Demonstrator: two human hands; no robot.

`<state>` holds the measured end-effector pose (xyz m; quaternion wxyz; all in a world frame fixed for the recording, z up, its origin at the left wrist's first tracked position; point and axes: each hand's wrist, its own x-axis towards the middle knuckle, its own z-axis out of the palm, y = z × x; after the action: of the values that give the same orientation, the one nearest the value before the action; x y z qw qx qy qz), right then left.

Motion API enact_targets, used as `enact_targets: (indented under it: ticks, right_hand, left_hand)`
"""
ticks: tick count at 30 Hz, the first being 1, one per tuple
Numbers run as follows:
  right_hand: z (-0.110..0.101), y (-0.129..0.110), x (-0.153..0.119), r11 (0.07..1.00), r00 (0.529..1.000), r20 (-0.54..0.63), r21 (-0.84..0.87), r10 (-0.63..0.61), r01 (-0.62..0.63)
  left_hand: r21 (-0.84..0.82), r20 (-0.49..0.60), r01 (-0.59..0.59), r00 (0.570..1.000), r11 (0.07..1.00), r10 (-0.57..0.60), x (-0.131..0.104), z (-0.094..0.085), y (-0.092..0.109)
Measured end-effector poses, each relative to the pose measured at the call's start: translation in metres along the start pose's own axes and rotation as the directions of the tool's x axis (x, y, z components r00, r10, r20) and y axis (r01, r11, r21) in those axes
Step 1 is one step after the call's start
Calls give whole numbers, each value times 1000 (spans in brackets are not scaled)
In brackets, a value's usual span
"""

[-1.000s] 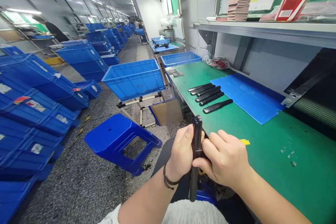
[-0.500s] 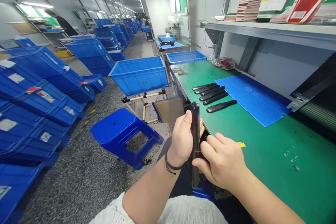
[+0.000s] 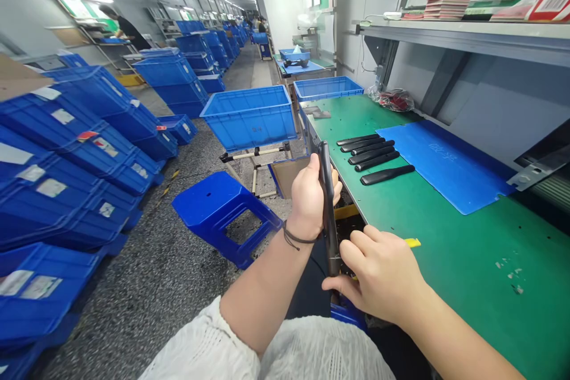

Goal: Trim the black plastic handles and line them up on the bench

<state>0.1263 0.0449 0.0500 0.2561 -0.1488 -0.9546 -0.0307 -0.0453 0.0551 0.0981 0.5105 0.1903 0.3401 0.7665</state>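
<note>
In your curled left hand point(image 3: 307, 196), the bar point(image 3: 328, 214) seems stiff, slick; grip mid-length. Your right hand point(image 3: 380, 276) apparently clasps a yellow tool point(image 3: 413, 243).

Blue mat point(image 3: 445, 172): scrawl you can't read
Blue bin point(image 3: 252, 119): marks too small
Crate labels point(image 3: 51, 187): nothing legible

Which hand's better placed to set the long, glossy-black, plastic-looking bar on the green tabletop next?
Left, likely: the left hand wraps around the bar high up. The right hand is at its lower end, seemingly closed on something yellow.
</note>
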Motion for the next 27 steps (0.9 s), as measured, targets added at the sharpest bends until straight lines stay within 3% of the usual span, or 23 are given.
enact_targets:
  ticks: [5, 10, 14, 17, 20, 24, 26, 27]
  right_hand:
    - [1, 1, 1, 995, 992, -121, -92, -48, 37]
    - [6, -2, -1, 986, 979, -205, -164, -12, -22]
    - [1, -3, 0, 993, 973, -229, -108, 29, -55]
    - [-5, 6, 1, 987, 981, -134, -59, 139, -148]
    - [0, 24, -4, 957, 966, 62, -168, 252, -238]
    - [17, 48, -16, 915, 845, 381, -298, 375, -272]
    - [16, 55, -18, 909, 807, 426, -271, 409, -317]
    - [13, 55, -17, 906, 812, 406, -235, 420, -352]
  left_hand:
    - [-113, -125, 21, 992, 993, -35, 7, -5, 2]
    - [-177, -175, -4, 984, 984, -28, 17, -23, 0]
    - [-218, -304, -60, 953, 974, -9, 26, -38, 4]
    - [-226, -353, -95, 936, 970, 9, 30, -45, 10]
    - [-228, -354, -109, 935, 967, 22, 30, -50, 13]
    - [-239, -348, -87, 937, 967, -2, 28, -56, 9]
    - [-240, -355, -82, 935, 967, -9, 28, -58, 6]
    - [-239, -358, -84, 934, 967, -7, 27, -58, 4]
